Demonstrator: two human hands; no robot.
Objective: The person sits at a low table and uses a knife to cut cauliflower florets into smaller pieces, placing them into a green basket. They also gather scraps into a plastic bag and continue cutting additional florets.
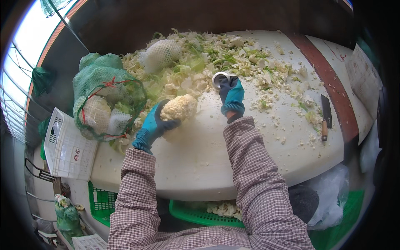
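Observation:
My left hand (157, 123), in a blue and dark rubber-coated glove, grips a cauliflower head (179, 107) above the white tabletop (193, 168). In a matching glove, my right hand (231, 93) is closed on a round metal ring tool (220, 81); whether it has a blade is hidden. A pile of cauliflower leaves and trimmings (187, 73) lies beyond both hands. On that pile rests a white foam net sleeve (162, 54). At the left, a green mesh bag (103, 72) tied with red string holds cauliflowers, some in foam netting (118, 120).
A cleaver (325, 107) with a wooden handle lies at the table's right, beside a reddish-brown strip (328, 78). A white plastic crate (70, 153) leans at the left edge. Below the front edge, a green basket (200, 215) holds cauliflower pieces (225, 209). Plastic bags (331, 197) hang lower right.

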